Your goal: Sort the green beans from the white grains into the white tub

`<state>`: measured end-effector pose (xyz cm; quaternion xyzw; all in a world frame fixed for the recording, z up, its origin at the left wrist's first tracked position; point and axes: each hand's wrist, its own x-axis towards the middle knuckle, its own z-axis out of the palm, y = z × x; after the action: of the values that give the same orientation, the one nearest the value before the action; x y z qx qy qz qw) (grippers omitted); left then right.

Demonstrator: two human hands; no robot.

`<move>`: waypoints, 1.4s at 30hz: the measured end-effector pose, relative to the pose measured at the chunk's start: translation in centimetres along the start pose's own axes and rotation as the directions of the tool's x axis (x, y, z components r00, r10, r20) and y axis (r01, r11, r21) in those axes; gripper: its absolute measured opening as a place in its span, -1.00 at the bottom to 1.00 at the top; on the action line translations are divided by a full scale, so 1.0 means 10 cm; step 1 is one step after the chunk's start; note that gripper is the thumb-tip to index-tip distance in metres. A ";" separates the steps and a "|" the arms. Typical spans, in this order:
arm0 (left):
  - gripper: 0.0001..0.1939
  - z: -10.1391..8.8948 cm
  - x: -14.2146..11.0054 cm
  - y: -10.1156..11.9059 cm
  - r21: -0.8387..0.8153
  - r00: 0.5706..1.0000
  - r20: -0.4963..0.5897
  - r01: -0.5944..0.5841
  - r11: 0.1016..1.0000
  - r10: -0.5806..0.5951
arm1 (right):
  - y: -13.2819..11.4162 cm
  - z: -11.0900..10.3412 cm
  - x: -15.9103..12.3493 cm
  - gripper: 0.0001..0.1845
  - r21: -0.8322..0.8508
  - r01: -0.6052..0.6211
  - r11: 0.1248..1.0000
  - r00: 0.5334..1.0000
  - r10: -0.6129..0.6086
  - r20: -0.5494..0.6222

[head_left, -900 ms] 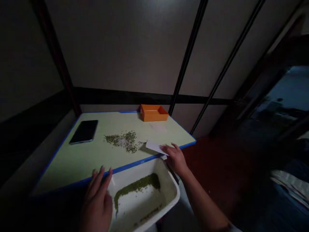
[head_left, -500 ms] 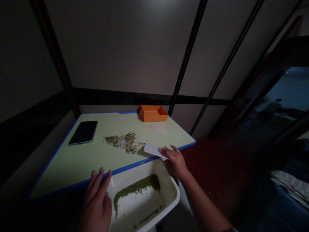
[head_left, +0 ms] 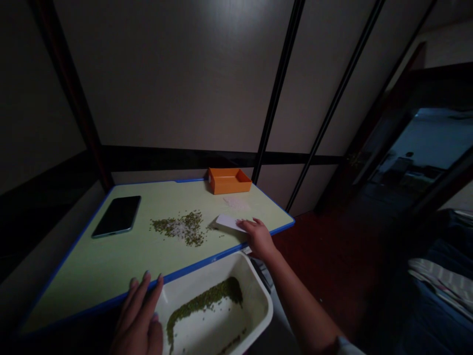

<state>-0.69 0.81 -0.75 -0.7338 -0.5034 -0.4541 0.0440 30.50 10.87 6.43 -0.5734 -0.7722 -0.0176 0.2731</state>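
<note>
My right hand (head_left: 260, 239) grips a thin white card (head_left: 229, 223) over the table's near right side. The card's far edge is close to a few stray green beans, right of a scattered pile of small green beans (head_left: 194, 227) mixed with white grains (head_left: 179, 230). My left hand (head_left: 138, 318) is at the left rim of a white plastic tub (head_left: 254, 273), fingers stretched along its outside and thumb over the inner side. The tub sits against the table's near edge. Green beans (head_left: 207, 298) lie banked along its far wall.
On the pale green table (head_left: 148, 261) with blue edging lie a dark phone (head_left: 117, 215) at the left and an orange open box (head_left: 231, 185) at the back. White grains (head_left: 236, 202) lie before the box. A panelled wall rises behind; folded cloth (head_left: 439, 281) is at the right.
The view has turned a little, so the table sits slightly lower and further left. My right hand with the card has moved a little further in over the table. My left hand stays at the tub.
</note>
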 end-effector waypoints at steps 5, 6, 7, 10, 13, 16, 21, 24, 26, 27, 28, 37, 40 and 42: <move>-0.41 0.02 0.00 -0.02 0.002 1.000 -0.020 -0.002 1.000 0.002 | 0.00 -0.04 0.19 -0.43 0.001 -0.050 0.999 0.998 0.050 0.042; -0.41 0.01 0.00 -0.02 0.001 1.000 -0.018 -0.002 1.000 0.002 | 0.00 -0.05 0.23 -0.44 -0.002 -0.060 0.998 0.997 0.060 0.037; -0.41 0.01 0.00 -0.02 -0.002 1.000 -0.013 -0.003 1.000 0.003 | 0.00 -0.05 0.26 -0.45 -0.008 -0.074 0.997 0.997 0.074 0.032; -0.42 0.00 0.00 -0.02 -0.010 1.000 -0.008 0.000 1.000 0.000 | 0.01 -0.03 0.32 -0.48 -0.026 -0.111 0.993 0.994 0.111 0.009; -0.45 -0.01 0.00 -0.01 -0.014 1.000 -0.006 0.019 1.000 -0.019 | 0.05 0.03 0.31 -0.46 -0.017 -0.128 0.992 0.992 0.128 -0.022; -0.47 -0.01 0.00 0.01 -0.019 0.997 0.006 0.073 0.997 -0.073 | 0.08 0.07 0.27 -0.43 0.022 -0.127 0.992 0.987 0.129 -0.091; -0.46 -0.02 0.02 0.04 -0.053 0.990 0.035 0.140 0.989 -0.138 | 0.13 0.08 0.21 -0.54 0.152 -0.095 0.984 0.975 0.123 -0.187; -0.45 -0.02 0.02 0.06 -0.072 0.990 0.029 0.137 0.988 -0.135 | 0.17 0.09 0.18 -0.59 0.232 -0.045 0.972 0.973 0.095 -0.210; -0.44 -0.01 0.02 0.07 -0.073 0.990 0.023 0.142 0.987 -0.141 | 0.20 0.11 0.15 -0.65 0.270 -0.019 0.963 0.969 0.084 -0.233; -0.44 0.00 0.02 0.08 -0.073 0.989 0.022 0.148 0.986 -0.147 | 0.21 0.13 0.13 -0.68 0.287 -0.009 0.958 0.967 0.082 -0.242; -0.44 0.00 0.02 0.08 -0.074 0.988 0.020 0.155 0.985 -0.154 | 0.22 0.14 0.11 -0.71 0.300 0.003 0.954 0.966 0.075 -0.246; -0.46 -0.03 0.03 0.12 -0.085 0.983 0.034 0.180 0.980 -0.178 | 0.22 0.13 0.04 -0.70 0.338 0.076 0.938 0.981 -0.010 -0.192; -0.47 -0.03 0.04 0.13 -0.081 0.985 0.028 0.174 0.981 -0.173 | 0.21 0.11 0.07 -0.56 0.287 0.082 0.954 0.989 -0.042 -0.143; -0.46 -0.03 0.03 0.14 -0.076 0.984 0.022 0.179 0.981 -0.178 | 0.19 0.09 0.11 -0.45 0.233 0.061 0.971 0.994 -0.037 -0.106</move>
<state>0.25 0.24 0.19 -0.6901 -0.5497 -0.4699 -0.0292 31.64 12.80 5.56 -0.5159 -0.7680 0.0385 0.3774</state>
